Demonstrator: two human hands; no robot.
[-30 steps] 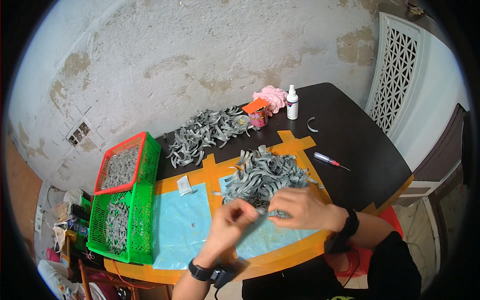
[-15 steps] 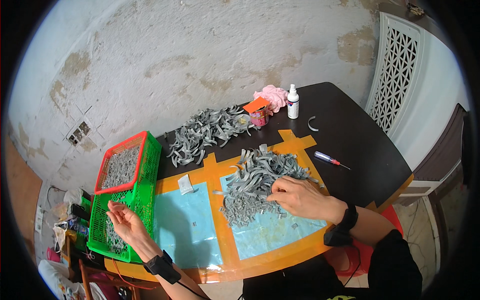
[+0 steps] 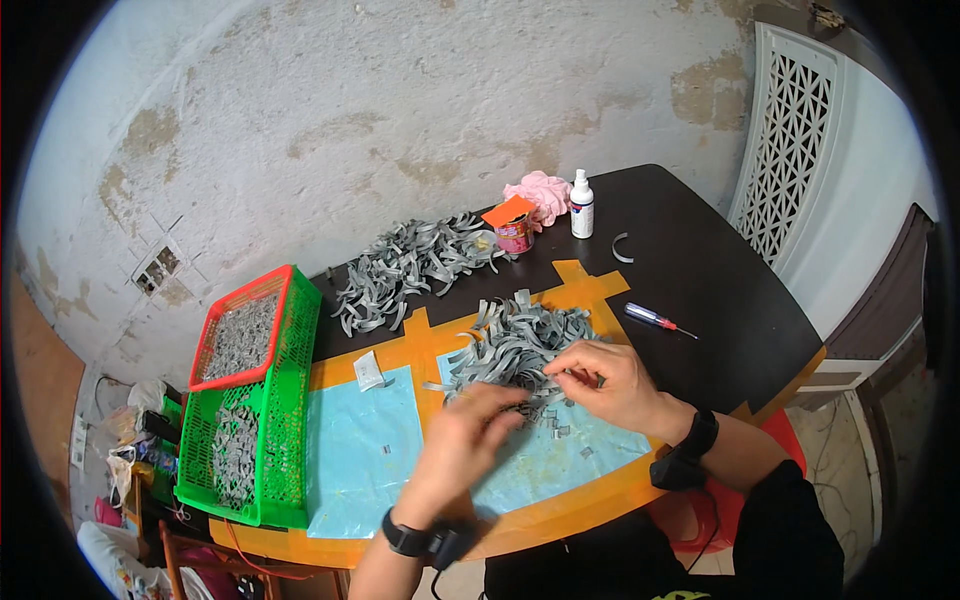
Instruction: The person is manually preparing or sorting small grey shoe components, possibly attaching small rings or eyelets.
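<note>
Over the blue mat (image 3: pixel 350 470) on the dark table (image 3: pixel 720 290), both hands are working at the near edge of a pile of grey strips (image 3: pixel 520 340). Left hand (image 3: pixel 462 435) comes up from 6 o'clock, wrist with a black band, fingers curled and pointing toward 1 o'clock, tips bunched at the pile's edge; can't tell if it's actually pinching a strip or just touching. Right hand (image 3: pixel 610 380) comes in from 4 o'clock, also black band on the wrist, palm down, fingers bent and pressed together over a small grey piece at the pile's 5 o'clock side. A few little metal clips (image 3: pixel 560 430) lie loose on the mat just under the hands. Second pile of strips (image 3: pixel 410 265) sits at 11 o'clock, green basket (image 3: pixel 285 420) at 9 o'clock, red-handled screwdriver (image 3: pixel 655 320) at 3 o'clock of the pile.
</note>
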